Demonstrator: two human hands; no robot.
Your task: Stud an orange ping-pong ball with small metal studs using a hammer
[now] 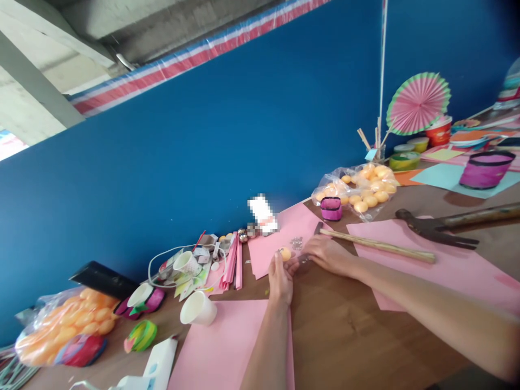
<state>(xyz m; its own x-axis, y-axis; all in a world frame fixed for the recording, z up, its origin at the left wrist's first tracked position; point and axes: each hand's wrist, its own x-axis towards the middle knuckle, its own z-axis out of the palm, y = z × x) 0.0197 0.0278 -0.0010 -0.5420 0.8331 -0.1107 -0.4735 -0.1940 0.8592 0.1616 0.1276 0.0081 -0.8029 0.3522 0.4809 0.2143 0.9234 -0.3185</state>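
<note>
My left hand (281, 279) has its fingers closed around an orange ping-pong ball (285, 253), above the edge of a pink paper sheet (266, 252). Close beside it, my right hand (331, 254) is closed, with a small dark, shiny piece (304, 259) at its fingertips. Blur hides what that piece is. Just beyond both hands, a small pile of metal bits (296, 243) lies on the pink paper. A small hammer (377, 245) with a pale wooden handle lies next to my right hand, partly over another pink sheet (406, 287).
A claw hammer (430, 227) lies at right. Bags of orange balls (374, 187) stand at the back and far left. A paper cup (199, 309), power strip (156, 365) and purple pouches (331, 208) are around. A blue partition (227, 141) closes off the back.
</note>
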